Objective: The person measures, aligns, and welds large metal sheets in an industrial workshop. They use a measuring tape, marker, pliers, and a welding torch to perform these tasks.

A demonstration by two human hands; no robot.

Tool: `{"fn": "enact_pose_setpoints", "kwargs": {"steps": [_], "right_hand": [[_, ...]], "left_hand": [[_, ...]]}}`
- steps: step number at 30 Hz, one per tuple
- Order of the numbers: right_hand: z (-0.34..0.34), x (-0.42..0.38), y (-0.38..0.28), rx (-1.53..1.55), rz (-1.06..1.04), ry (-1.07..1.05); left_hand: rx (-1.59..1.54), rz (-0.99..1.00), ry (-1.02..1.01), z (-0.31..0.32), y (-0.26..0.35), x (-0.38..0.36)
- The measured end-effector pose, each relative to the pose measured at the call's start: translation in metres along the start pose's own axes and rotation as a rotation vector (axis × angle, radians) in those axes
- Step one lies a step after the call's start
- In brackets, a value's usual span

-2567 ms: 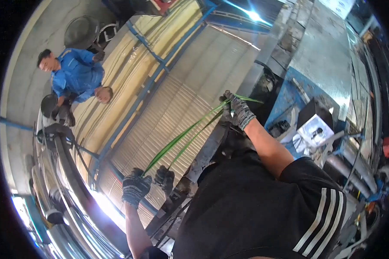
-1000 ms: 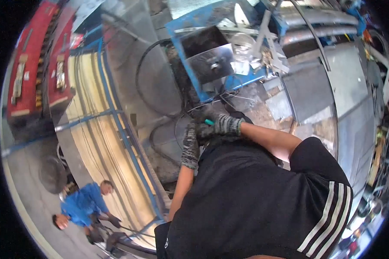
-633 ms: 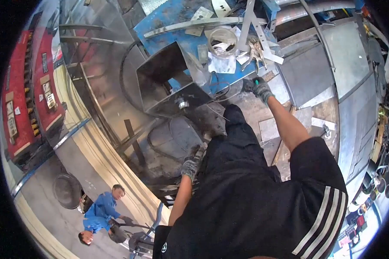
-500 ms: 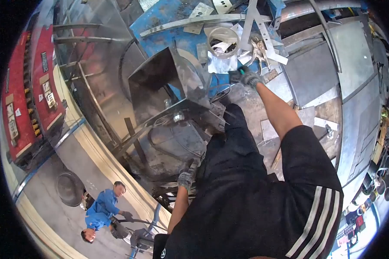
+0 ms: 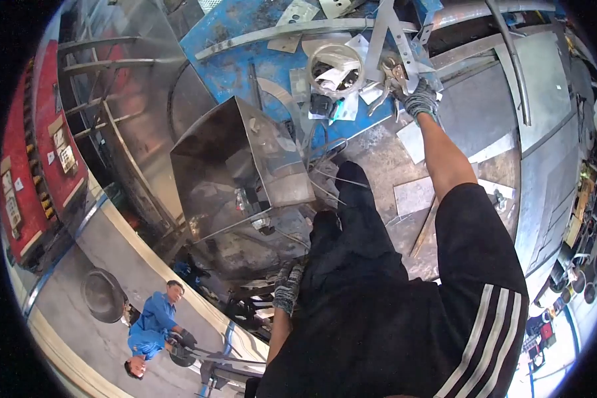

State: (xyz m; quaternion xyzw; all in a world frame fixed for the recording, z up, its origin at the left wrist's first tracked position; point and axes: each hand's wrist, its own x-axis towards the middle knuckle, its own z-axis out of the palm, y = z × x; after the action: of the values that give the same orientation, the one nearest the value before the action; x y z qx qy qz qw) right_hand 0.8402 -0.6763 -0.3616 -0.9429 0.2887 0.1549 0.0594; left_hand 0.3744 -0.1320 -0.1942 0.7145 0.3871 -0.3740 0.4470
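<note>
My right hand (image 5: 422, 100), in a grey knitted glove, is beside locking pliers (image 5: 394, 71) and a perforated metal strip (image 5: 402, 45) on the blue table (image 5: 235, 32); its fingertips are too unclear to read. A dark object with a teal part (image 5: 322, 105) lies left of the pliers, below a round container (image 5: 336, 68) of scraps. My left hand (image 5: 287, 289), also gloved, hangs low beside my leg, fingers loosely extended and nothing seen in them. An open sheet-metal box (image 5: 213, 159) stands up and left of it, with a shiny clamp-like part (image 5: 262, 224) at its lower edge.
Sheet-metal plates (image 5: 477, 109) lie at the right, and a long pipe (image 5: 511, 60) crosses above them. A curved metal strip (image 5: 298, 28) lies on the table. A co-worker in blue (image 5: 154, 322) is at the lower left. Red machinery (image 5: 60, 146) stands far left.
My right hand has let go of the dark object with the teal part and moved right to the pliers. The box appears farther left and more upright. My left hand stays low.
</note>
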Motion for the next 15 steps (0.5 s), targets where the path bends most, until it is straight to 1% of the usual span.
{"fn": "enact_pose_setpoints", "kwargs": {"steps": [1, 2, 3, 4, 5, 6, 7, 8, 9, 10, 11, 12, 14, 15], "right_hand": [[-0.002, 0.003, -0.004, 0.0, -0.009, -0.005], [-0.006, 0.006, -0.004, -0.065, -0.045, -0.014], [-0.011, 0.007, -0.005, -0.129, -0.08, -0.022], [-0.01, 0.014, 0.0, -0.126, -0.084, -0.026], [-0.013, 0.022, 0.008, 0.007, -0.152, -0.073], [-0.017, 0.03, 0.012, 0.139, -0.219, -0.117], [-0.06, 0.021, -0.006, 0.182, -0.229, -0.201], [-0.056, 0.026, 0.0, 0.18, -0.232, -0.196], [-0.04, 0.034, 0.012, 0.183, -0.289, -0.157], [-0.023, 0.042, 0.024, 0.188, -0.348, -0.117], [-0.008, 0.049, 0.034, 0.135, -0.322, -0.081], [-0.011, 0.048, 0.036, 0.14, -0.33, -0.075], [-0.022, 0.028, 0.041, 0.13, -0.317, 0.01], [-0.044, 0.014, 0.035, 0.133, -0.328, 0.017]], "left_hand": [[0.318, 0.288, -0.053, -0.01, -0.005, 0.001], [0.641, 0.57, -0.11, -0.016, -0.011, -0.001], [0.643, 0.559, -0.108, -0.015, -0.012, -0.005], [0.24, 0.253, -0.099, -0.013, -0.009, -0.006], [-0.161, -0.05, -0.086, -0.011, -0.005, -0.005], [-0.159, -0.049, -0.085, -0.01, 0.031, -0.015], [-0.023, -0.214, -0.034, -0.007, 0.097, -0.034], [0.112, -0.377, 0.018, -0.005, 0.134, -0.045], [0.108, -0.374, 0.021, -0.006, 0.124, -0.043], [0.152, -0.242, -0.013, -0.01, 0.105, -0.04], [0.194, -0.111, -0.043, -0.015, 0.091, -0.04], [0.188, -0.105, -0.035, -0.018, 0.089, -0.04], [0.183, -0.008, -0.009, -0.023, 0.085, -0.043], [0.61, -0.001, -0.056, -0.032, 0.085, -0.042]]}}
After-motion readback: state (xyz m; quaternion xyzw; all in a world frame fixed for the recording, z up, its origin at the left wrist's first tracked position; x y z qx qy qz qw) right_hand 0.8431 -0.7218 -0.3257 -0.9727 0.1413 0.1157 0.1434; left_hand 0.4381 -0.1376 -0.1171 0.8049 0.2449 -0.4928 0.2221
